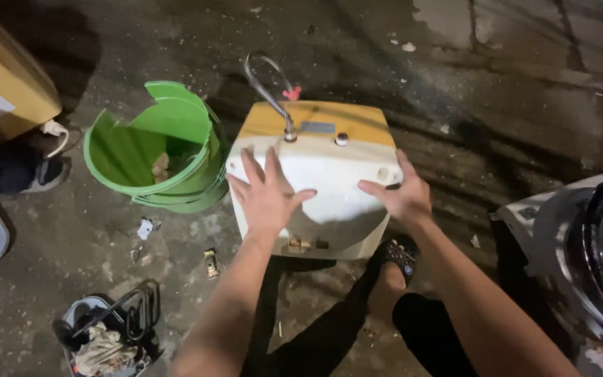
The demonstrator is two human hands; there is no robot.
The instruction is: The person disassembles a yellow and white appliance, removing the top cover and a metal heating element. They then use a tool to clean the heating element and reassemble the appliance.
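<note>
— What's that white box on the floor [455, 91]?

— Looks like a small water heater [329, 178], cream-white with a yellow band along its far side. It sits on the wet concrete right in front of the person's legs, close enough to reach without leaning.

— And the hands?

— Both on it. The left hand [268, 195] lies flat on the near left part of the top, fingers spread wide, clamped on nothing, just pressing down. The right hand [400, 195] is open too, cupped over the right edge, thumb on top. I'd say that steadies the box from two sides so it can't rock.

— That bent metal thing?

— A flexible hose [263, 87] rising from a fitting near the far edge, curling up with a red bit at its end. A small knob [341, 139] sits just beside the fitting.

— Anything around it?

— A cracked green bucket [158, 150] touching the heater's left side, scraps inside. Near the lower left, a container with a coiled metal part [130, 314] and rags. A sandalled foot [399, 258] is tucked by the heater's near right corner.
</note>
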